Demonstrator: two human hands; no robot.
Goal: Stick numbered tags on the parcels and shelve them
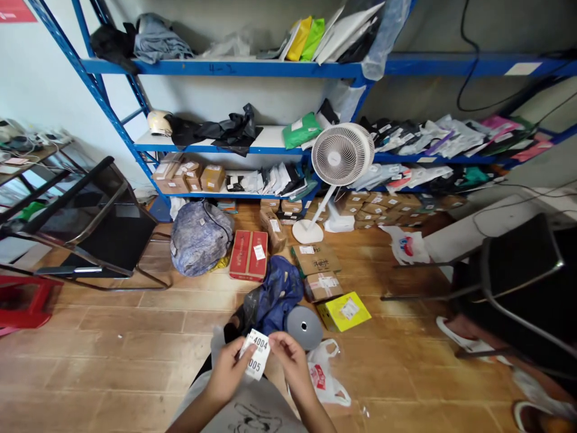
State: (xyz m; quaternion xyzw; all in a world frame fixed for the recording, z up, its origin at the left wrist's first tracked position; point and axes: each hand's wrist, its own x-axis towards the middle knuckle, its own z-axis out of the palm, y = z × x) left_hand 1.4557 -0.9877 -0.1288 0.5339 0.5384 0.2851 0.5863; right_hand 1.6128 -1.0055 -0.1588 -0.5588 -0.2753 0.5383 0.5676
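My left hand [231, 368] pinches a small strip of white printed labels [258, 355] near the front of my body. The numbers 4004 and, partly behind my thumb, 005 can be read on it. My right hand [291, 356] is closed at the strip's upper right edge, thumb and fingertips pressed together there. Just beyond the hands lie a dark blue bag [282, 288] and a grey roll [305, 328] with a hole in its middle. A white plastic bag with red print [327, 376] rests on the floor to the right.
Red [249, 255], brown [321, 258] and yellow boxes [345, 311] lie ahead on the floor. A white standing fan [342, 155] stands before blue shelves [234, 67] with parcels. Chairs flank me, the left one [108, 234] bare, and a person's feet [460, 337] show at right.
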